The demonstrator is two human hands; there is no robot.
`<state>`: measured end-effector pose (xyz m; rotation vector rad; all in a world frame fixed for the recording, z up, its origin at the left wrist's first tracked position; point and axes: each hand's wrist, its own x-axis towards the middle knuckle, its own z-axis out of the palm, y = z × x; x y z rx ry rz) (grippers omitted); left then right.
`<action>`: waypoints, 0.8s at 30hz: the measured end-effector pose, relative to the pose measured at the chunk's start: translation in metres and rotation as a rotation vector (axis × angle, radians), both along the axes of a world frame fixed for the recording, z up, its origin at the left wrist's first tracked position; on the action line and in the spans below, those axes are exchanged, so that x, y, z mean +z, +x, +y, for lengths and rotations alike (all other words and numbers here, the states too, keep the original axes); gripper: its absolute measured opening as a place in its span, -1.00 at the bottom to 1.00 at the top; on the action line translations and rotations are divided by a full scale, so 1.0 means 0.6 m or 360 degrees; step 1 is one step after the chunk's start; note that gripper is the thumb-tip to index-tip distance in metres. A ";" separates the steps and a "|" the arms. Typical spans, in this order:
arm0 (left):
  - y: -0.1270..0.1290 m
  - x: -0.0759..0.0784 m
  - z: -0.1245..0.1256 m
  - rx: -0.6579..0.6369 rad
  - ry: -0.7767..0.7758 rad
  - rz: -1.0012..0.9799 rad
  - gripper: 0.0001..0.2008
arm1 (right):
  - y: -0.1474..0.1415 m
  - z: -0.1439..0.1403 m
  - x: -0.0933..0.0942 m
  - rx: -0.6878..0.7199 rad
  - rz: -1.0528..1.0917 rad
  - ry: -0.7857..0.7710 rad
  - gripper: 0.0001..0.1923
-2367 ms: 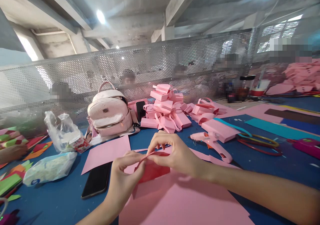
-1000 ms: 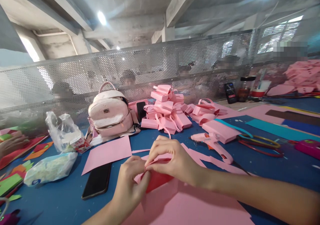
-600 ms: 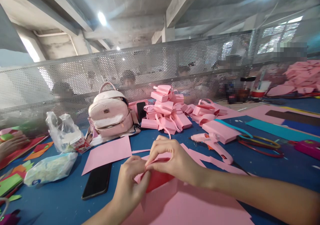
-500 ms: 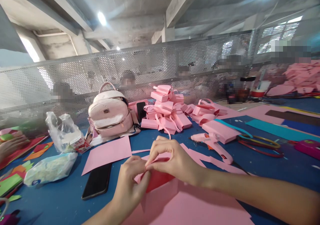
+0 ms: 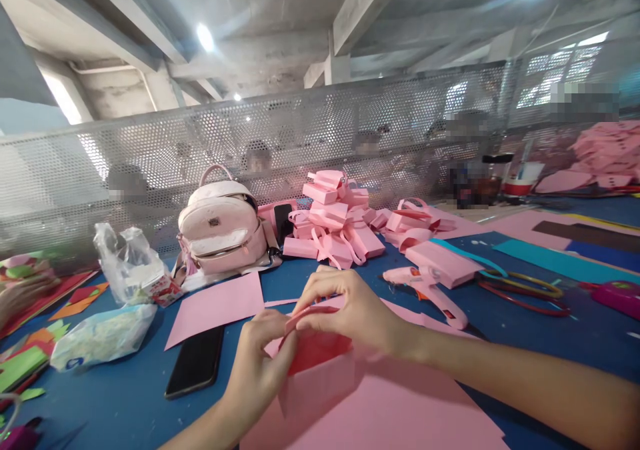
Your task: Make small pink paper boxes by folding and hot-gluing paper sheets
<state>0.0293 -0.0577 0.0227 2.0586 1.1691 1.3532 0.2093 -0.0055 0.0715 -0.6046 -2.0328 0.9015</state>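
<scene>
A pink paper box with an open top and a deeper red-pink inside stands on several pink paper sheets in front of me. My left hand pinches its left top edge between thumb and fingers. With thumb and bent fingers, my right hand grips the far top edge, close to the left hand. The fingers partly cover the box's far side. To the right of my right hand lies a pink glue gun, which neither hand touches.
Beyond my hands are a heap of pink paper bags and a pale backpack. On the left lie a black phone, a pink sheet and plastic bags. Colored headbands lie at right. Another person's hand is far left.
The box's far edge has risen and its opening shows wider, with more of the red-pink inside visible. Both hands stay in nearly the same place, still pinching the paper.
</scene>
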 end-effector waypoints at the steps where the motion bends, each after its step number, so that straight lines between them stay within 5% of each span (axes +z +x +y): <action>1: 0.000 -0.001 0.001 0.0012 -0.0036 -0.0024 -0.63 | 0.001 0.001 0.001 -0.0002 -0.0001 -0.0007 -0.77; 6: -0.006 -0.006 0.007 0.0148 -0.0251 -0.0231 -0.59 | 0.008 0.012 0.012 0.0031 0.0054 -0.0111 -0.60; 10: -0.008 -0.002 0.012 0.0194 -0.0456 -0.0325 -0.55 | 0.011 0.029 0.014 0.0145 0.0426 -0.0500 -0.40; 18: 0.001 0.007 0.014 0.0032 -0.0589 -0.0490 -0.51 | 0.006 0.054 0.001 0.0333 0.1120 -0.1287 -0.60; 24: -0.006 0.006 0.018 0.0096 -0.0524 -0.0704 -0.54 | 0.012 0.059 0.004 0.0181 0.0757 -0.1049 -0.76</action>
